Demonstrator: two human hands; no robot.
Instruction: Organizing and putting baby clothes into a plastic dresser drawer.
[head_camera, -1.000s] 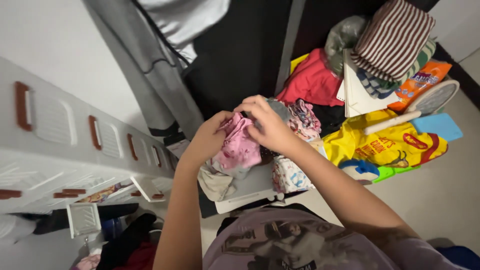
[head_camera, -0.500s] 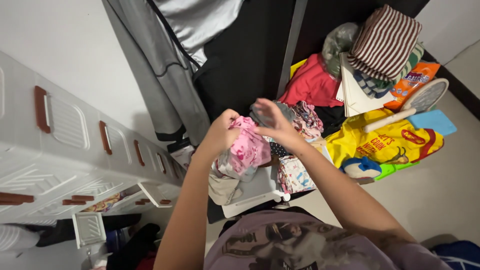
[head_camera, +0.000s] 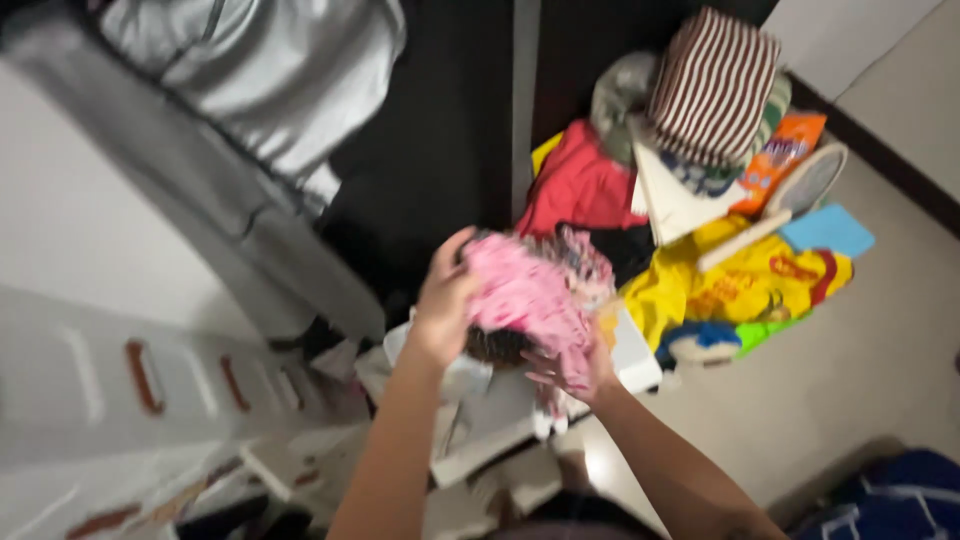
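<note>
I held the pink cloth (head_camera: 525, 295) over the white tray (head_camera: 500, 410), near the middle of the scene. My left hand (head_camera: 445, 305) was closed on its left edge and my right hand (head_camera: 575, 365) gripped it from below. To do this step well, I judged both grips should stay firm so no loose part drops. Farther right lay the yellow bag (head_camera: 745, 285) and the striped cloth (head_camera: 712, 85).

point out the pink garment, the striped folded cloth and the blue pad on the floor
pink garment (head_camera: 525, 295), head view, on its bunched middle between the hands
striped folded cloth (head_camera: 712, 85), head view, on its top face
blue pad (head_camera: 828, 230), head view, on its flat middle
</note>
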